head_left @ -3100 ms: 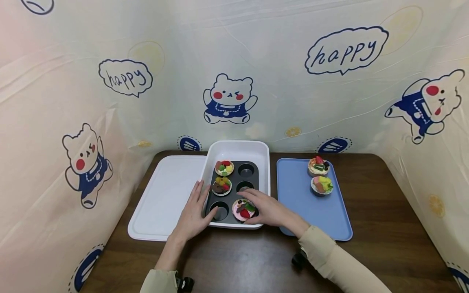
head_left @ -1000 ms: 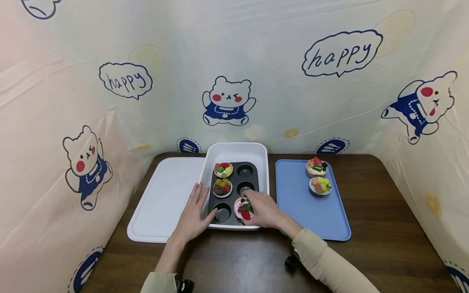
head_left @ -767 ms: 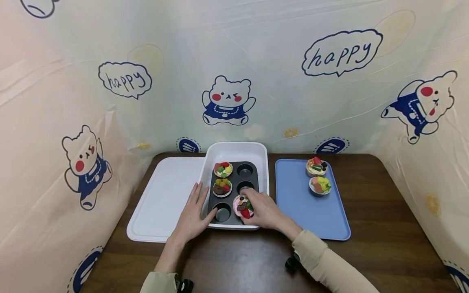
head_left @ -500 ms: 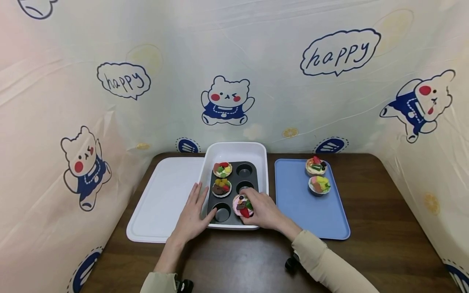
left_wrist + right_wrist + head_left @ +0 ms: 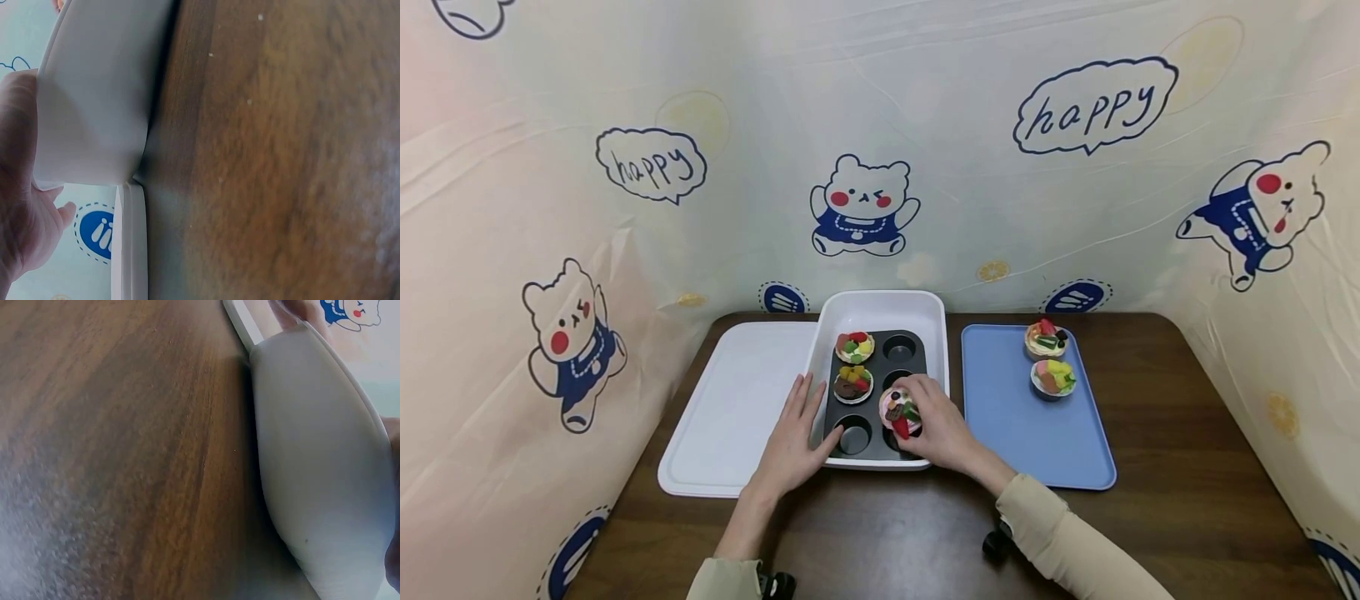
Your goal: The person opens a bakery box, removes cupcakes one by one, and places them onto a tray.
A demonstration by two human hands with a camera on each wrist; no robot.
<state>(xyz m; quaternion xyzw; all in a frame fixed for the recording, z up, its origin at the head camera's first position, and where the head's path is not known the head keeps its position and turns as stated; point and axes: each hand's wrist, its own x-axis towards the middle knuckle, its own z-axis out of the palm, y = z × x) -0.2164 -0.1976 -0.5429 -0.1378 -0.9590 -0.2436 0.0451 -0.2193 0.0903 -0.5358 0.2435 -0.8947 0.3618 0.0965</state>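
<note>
My right hand (image 5: 942, 423) pinches a pink-cream fruit tart (image 5: 897, 412) between thumb and fingers, above the front right cup of a dark muffin tin (image 5: 877, 367). That cup now partly shows beneath the tart. The tin sits inside a white bin (image 5: 883, 311). My left hand (image 5: 793, 437) rests on the bin's left rim with fingers spread, its thumb reaching over the tin's front left cup. Two more fruit tarts, a back one (image 5: 854, 347) and a chocolate one (image 5: 853, 384), fill left-column cups. In the left wrist view, my left hand (image 5: 28, 215) lies against the bin wall (image 5: 94, 112).
A blue tray (image 5: 1011, 408) on the right bears two fruit tarts, one with strawberry (image 5: 1046, 340) and one with yellow topping (image 5: 1053, 378). To the left lies a white tray (image 5: 741, 408), partly beneath the bin. Patterned cloth hangs behind the brown table (image 5: 887, 533).
My right hand has closed its fingers round the pink-cream tart and raised it slightly out of its cup. My left hand has kept its place on the bin.
</note>
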